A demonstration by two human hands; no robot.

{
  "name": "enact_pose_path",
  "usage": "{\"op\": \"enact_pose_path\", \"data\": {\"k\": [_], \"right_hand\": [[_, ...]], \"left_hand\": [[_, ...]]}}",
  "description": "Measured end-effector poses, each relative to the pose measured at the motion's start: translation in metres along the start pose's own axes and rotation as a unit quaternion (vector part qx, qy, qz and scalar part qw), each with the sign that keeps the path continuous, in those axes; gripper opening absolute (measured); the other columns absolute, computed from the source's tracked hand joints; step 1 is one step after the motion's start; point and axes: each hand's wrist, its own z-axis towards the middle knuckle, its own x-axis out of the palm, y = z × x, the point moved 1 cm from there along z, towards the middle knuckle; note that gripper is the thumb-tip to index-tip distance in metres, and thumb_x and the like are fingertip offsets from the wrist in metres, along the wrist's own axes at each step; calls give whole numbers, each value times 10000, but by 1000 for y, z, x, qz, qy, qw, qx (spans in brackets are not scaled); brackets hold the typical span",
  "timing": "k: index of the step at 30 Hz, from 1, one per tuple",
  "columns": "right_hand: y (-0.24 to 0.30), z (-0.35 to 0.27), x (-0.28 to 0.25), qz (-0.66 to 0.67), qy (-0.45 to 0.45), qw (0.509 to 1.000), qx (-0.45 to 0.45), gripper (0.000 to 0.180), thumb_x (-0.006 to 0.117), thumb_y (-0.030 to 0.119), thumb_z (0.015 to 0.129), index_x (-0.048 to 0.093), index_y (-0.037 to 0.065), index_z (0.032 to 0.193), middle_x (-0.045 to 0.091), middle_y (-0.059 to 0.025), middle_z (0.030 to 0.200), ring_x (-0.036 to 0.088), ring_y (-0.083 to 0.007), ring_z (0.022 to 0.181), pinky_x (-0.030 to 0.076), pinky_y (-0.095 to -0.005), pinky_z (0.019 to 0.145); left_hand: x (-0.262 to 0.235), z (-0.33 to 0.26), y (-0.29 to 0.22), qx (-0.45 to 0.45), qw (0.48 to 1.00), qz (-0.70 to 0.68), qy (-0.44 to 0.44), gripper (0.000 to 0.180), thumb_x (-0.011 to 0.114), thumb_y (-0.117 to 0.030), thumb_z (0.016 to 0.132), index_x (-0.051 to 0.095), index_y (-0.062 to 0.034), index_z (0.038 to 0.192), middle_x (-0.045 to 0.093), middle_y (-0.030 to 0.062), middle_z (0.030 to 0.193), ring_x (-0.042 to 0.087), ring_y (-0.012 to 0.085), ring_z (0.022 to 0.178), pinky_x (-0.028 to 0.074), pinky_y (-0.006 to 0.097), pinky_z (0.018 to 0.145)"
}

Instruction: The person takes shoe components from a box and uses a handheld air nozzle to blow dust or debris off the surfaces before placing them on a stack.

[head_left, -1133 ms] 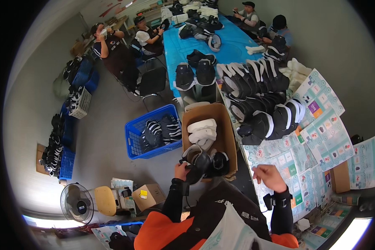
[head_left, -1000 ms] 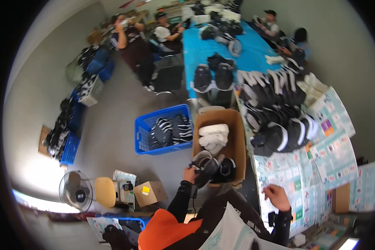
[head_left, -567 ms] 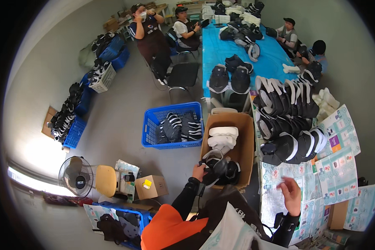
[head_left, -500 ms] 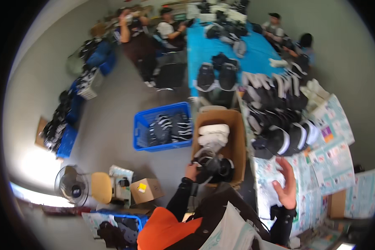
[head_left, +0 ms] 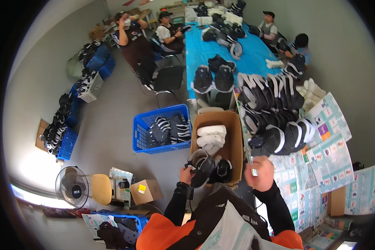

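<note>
My left hand [head_left: 186,175] is closed on the edge of a dark shoe [head_left: 203,171] with a grey collar, held over the near part of an open cardboard box [head_left: 236,146]. Inside that box sit another black shoe [head_left: 223,169] and several white soft-looking pieces [head_left: 211,135]. To the right of the box, above the table edge, my right hand [head_left: 261,171] is closed, its fingers curled in and a little blurred. A small shiny thing [head_left: 254,171] shows at its fingers, too small to name. Closest beyond that hand are dark shoes with light trim [head_left: 275,139], lined up on the table.
A blue basket [head_left: 139,143] of shoe pieces stands left of the box. Printed sheets [head_left: 329,160] cover the right table. Beyond lies a blue-covered table [head_left: 254,54] with shoes; several people are around it. A fan [head_left: 72,187] and small carton [head_left: 148,191] stand at lower left.
My right hand has moved left from over the printed sheets toward the box, its spread fingers now curled. The left hand still holds the shoe, shifted slightly left.
</note>
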Motion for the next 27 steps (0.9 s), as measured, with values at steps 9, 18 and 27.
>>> {"op": "enact_pose_path", "data": {"k": [9, 18, 27], "right_hand": [[6, -16, -13, 11, 128, 989, 72, 234, 716, -18, 736, 608, 50, 933, 633, -164, 991, 628, -379, 940, 500, -442, 811], [-104, -52, -83, -206, 474, 851, -93, 269, 754, 294, 679, 756, 65, 819, 680, -140, 1010, 534, -370, 1287, 261, -647, 1186], [-66, -76, -69, -126, 505, 850, -85, 234, 694, 318, 808, 737, 94, 863, 689, -95, 1083, 537, -325, 1315, 264, -612, 1208]], "left_hand": [[-7, -9, 13, 6, 998, 35, -45, 321, 665, -89, 900, 510, 32, 1153, 602, 145, 1028, 672, 259, 880, 612, 401, 722], [15, -19, -9, 40, 998, -17, 42, 273, 650, -95, 936, 512, 18, 1141, 618, 137, 1027, 677, 249, 908, 594, 395, 783], [33, -41, -18, 43, 996, -59, 52, 218, 659, -103, 932, 565, 32, 1076, 634, 123, 995, 664, 240, 884, 573, 382, 794]]}}
